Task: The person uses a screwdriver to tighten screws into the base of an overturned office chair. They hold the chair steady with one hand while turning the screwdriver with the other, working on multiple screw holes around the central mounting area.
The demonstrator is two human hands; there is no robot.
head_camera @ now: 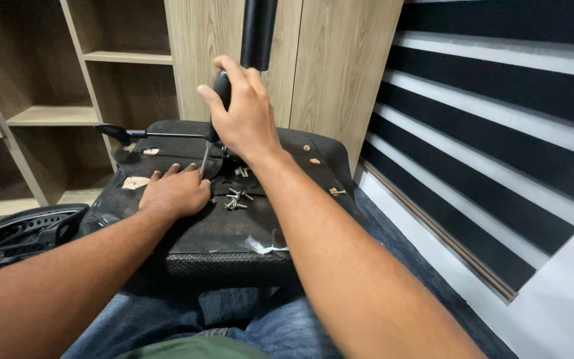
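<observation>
I see the right hand (244, 116) wrapped tight round a black-handled screwdriver (220, 90), its thin steel shaft slanting down to the upturned black chair seat (220, 233). The left hand (175, 193) lies flat and open on the seat's matte underside, gripping nothing. Loose silver bolts (236, 199) lie just beside it. A clear plastic scrap (260, 246) sits near the woven front edge.
</observation>
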